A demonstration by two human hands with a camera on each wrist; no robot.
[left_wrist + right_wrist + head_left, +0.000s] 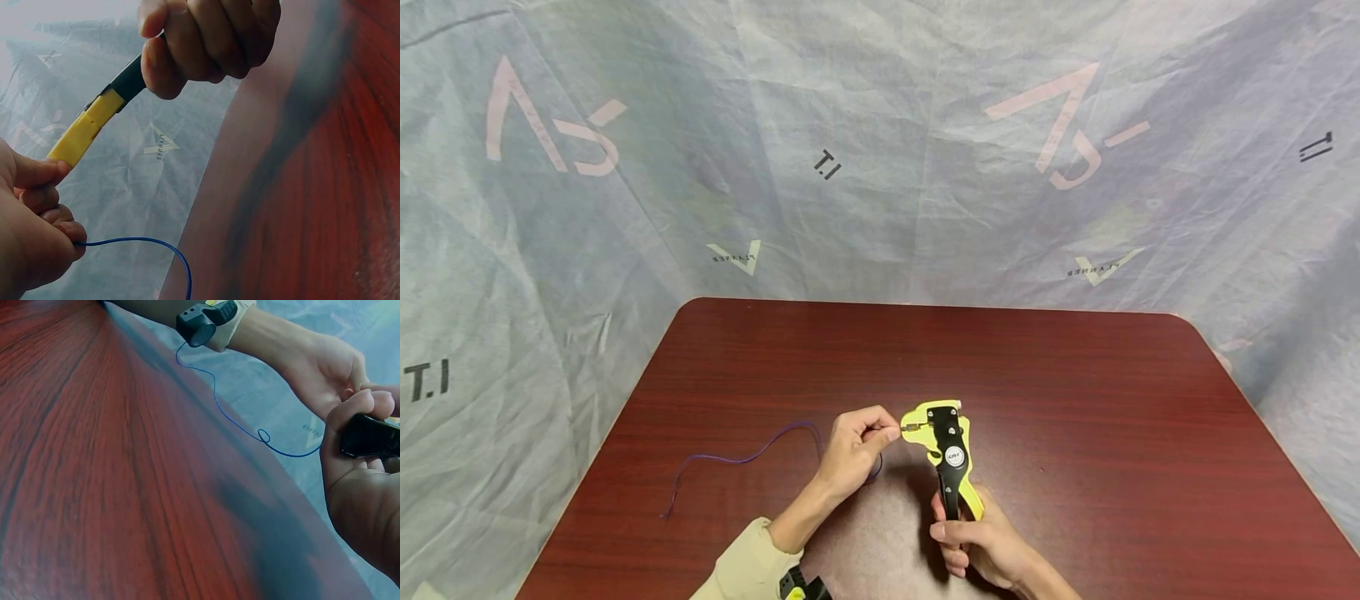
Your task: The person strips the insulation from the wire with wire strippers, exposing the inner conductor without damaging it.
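Note:
Yellow and black wire strippers (950, 442) stand head-up over the table, their handles gripped in my right hand (981, 540). At the left side of their head, my left hand (853, 450) pinches a thin blue wire (737, 460), fingertips right at the yellow nose. The end of the wire lies hidden between fingertips and tool head. From the bottom of the left fist, the wire (144, 239) curves away in the left wrist view. A small loop shows in the wire (234, 422) in the right wrist view, where black handle ends (369, 436) stick out of the right fist.
The dark red wood-grain table (1037, 375) carries the trailing wire on its left part. Pale printed sheeting (880, 208) hangs behind and at both sides. A black wrist camera (197, 328) sits by the left sleeve's cuff.

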